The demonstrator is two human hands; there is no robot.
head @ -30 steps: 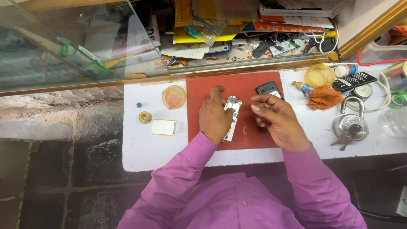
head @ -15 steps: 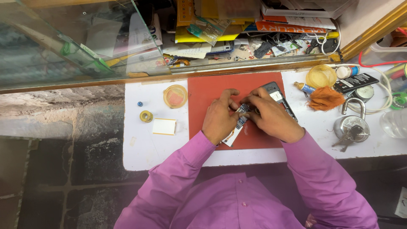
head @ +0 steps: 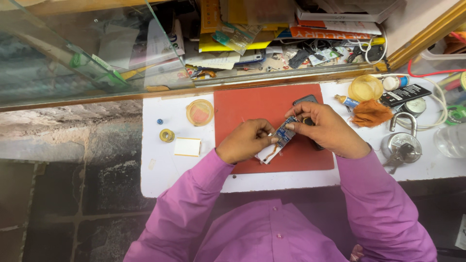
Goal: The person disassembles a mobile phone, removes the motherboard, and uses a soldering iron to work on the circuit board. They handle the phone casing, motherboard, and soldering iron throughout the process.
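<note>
Compared with half a second earlier, both hands had shifted slightly rightward on the mat, and the small blue circuit board (head: pixel 283 134) showed more plainly between them. Left hand (head: pixel 243 140): grip closed on the near end of the board, where a white part and a thin orange lead hung out, apparently steadying it. Right hand (head: pixel 326 129): fingertips pinched shut on the far end, so that the board was held just above the red mat (head: pixel 252 104), a flat, matte rectangle on the white table (head: pixel 160 170). Under the right hand lay a dark phone (head: pixel 306 100), mostly hidden. Left of the mat: a round translucent lid (head: pixel 199 112), a solder spool (head: pixel 167 135), a white pad (head: pixel 187 146). Right: an orange fuzzy cloth (head: pixel 371 112) and a shiny metal padlock (head: pixel 402 143)
</note>
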